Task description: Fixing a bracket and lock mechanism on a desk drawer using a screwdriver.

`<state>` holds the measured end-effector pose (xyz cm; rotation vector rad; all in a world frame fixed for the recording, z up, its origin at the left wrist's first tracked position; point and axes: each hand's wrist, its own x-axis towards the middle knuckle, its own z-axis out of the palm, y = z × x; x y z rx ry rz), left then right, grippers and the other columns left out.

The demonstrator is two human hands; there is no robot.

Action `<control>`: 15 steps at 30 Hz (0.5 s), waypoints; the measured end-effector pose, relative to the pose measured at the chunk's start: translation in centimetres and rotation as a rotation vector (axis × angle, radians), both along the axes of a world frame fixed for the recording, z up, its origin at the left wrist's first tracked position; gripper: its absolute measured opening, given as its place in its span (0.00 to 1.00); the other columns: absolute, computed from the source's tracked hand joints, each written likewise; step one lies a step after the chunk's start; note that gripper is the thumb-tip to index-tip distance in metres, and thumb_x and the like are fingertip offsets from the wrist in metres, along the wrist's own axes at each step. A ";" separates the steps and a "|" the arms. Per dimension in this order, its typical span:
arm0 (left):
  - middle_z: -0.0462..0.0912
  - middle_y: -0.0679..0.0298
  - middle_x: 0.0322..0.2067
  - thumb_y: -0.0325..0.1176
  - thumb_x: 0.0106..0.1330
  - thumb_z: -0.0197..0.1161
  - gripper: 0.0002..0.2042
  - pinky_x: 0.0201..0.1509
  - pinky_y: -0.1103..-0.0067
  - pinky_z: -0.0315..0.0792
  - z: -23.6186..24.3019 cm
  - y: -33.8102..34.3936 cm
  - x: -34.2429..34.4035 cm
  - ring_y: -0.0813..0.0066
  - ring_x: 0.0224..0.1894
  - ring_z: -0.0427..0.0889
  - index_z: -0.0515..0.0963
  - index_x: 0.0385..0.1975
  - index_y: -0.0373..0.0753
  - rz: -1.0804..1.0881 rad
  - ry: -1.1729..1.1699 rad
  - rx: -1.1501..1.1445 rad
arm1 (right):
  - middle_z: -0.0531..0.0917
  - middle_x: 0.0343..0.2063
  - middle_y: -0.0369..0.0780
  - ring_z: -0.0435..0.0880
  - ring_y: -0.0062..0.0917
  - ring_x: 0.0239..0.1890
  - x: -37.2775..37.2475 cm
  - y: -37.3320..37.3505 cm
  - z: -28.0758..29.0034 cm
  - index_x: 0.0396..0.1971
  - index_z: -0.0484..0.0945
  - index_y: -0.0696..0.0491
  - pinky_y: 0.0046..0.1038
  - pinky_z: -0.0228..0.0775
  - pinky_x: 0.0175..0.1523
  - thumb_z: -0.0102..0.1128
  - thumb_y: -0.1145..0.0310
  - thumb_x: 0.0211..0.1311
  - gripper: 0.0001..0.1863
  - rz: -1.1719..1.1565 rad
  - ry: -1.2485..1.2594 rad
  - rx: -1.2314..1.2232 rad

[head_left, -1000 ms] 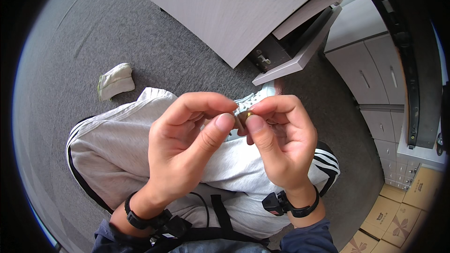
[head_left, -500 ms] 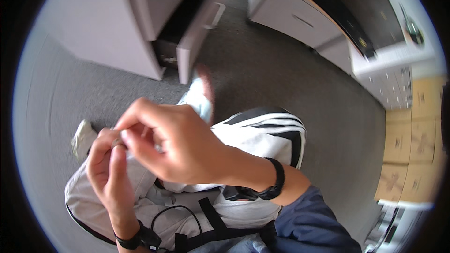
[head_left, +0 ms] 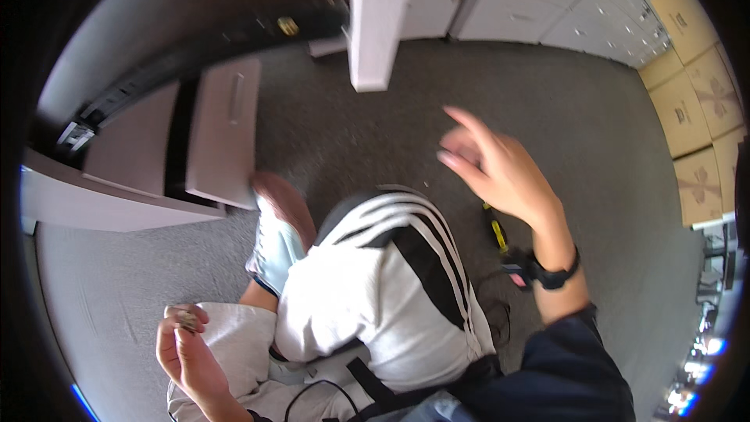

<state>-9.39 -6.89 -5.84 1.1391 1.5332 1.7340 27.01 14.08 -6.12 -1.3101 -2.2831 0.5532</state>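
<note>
Your two hands, set either side of your striped knee (head_left: 367, 258).
Near left of the knee, your left hand (head_left: 187, 352) pinches a small metallic piece (head_left: 187, 319); to its right, just past a yellow-and-black tool (head_left: 496, 228), your right hand (head_left: 492, 168) is released, thumb and forefinger apart. Beyond the knee, carpet (head_left: 375, 141) stretches from a pulled-out drawer's edge (head_left: 223, 133), leftward, to stacked cartons (head_left: 683, 113), far right.

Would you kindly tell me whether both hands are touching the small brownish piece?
No, only the left hand holds the small brownish piece, while the right hand is well apart from it.
</note>
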 end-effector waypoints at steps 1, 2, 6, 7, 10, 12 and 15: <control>0.74 0.63 0.28 0.36 0.65 0.57 0.11 0.39 0.79 0.62 0.4 0.6 0.5 0.74 0.31 0.67 0.73 0.29 0.33 -0.001 0.035 -0.029 | 0.82 0.38 0.44 0.83 0.39 0.37 3.4 -0.5 -2.0 0.60 0.61 0.54 0.34 0.75 0.42 0.60 0.62 0.60 0.30 -0.110 -0.163 -0.063; 0.74 0.62 0.28 0.36 0.62 0.58 0.11 0.37 0.78 0.64 1.1 1.8 1.3 0.74 0.30 0.69 0.73 0.26 0.32 0.028 0.054 -0.028 | 0.82 0.39 0.45 0.82 0.40 0.40 5.9 -1.5 -2.8 0.61 0.59 0.54 0.35 0.74 0.45 0.61 0.62 0.58 0.33 -0.183 -0.367 -0.172; 0.74 0.61 0.28 0.35 0.60 0.58 0.09 0.34 0.80 0.64 6.5 6.6 3.1 0.76 0.31 0.71 0.74 0.25 0.35 -0.042 0.363 0.048 | 0.65 0.60 0.52 0.63 0.45 0.62 13.5 -6.3 -9.7 0.64 0.52 0.61 0.40 0.60 0.61 0.62 0.53 0.56 0.43 -0.396 -0.753 -0.456; 0.74 0.61 0.28 0.34 0.59 0.59 0.08 0.34 0.80 0.63 7.6 7.8 3.6 0.77 0.31 0.71 0.74 0.25 0.35 -0.043 0.432 0.096 | 0.60 0.63 0.53 0.58 0.45 0.66 14.5 -7.7 -12.1 0.64 0.51 0.62 0.41 0.56 0.64 0.61 0.50 0.56 0.45 -0.423 -0.727 -0.493; 0.76 0.61 0.34 0.43 0.66 0.52 0.13 0.40 0.80 0.64 11.4 9.9 4.2 0.79 0.36 0.72 0.73 0.32 0.38 -0.111 0.657 0.185 | 0.54 0.65 0.53 0.49 0.45 0.69 14.4 -11.0 -17.6 0.64 0.50 0.64 0.45 0.46 0.68 0.57 0.48 0.59 0.45 -0.448 -0.455 -0.537; 0.74 0.63 0.29 0.41 0.68 0.50 0.12 0.34 0.84 0.64 12.2 11.9 5.6 0.82 0.30 0.71 0.72 0.35 0.38 -0.112 0.639 0.294 | 0.53 0.66 0.53 0.47 0.45 0.70 13.0 -12.5 -19.8 0.63 0.54 0.63 0.50 0.36 0.70 0.53 0.51 0.62 0.39 -0.566 -0.519 -0.252; 0.70 0.66 0.24 0.39 0.70 0.48 0.11 0.26 0.87 0.61 13.2 13.3 6.8 0.84 0.22 0.67 0.71 0.40 0.37 -0.244 0.498 0.295 | 0.56 0.65 0.51 0.48 0.45 0.69 11.8 -13.3 -23.0 0.59 0.61 0.62 0.52 0.31 0.70 0.52 0.56 0.62 0.32 -0.622 -0.325 -0.015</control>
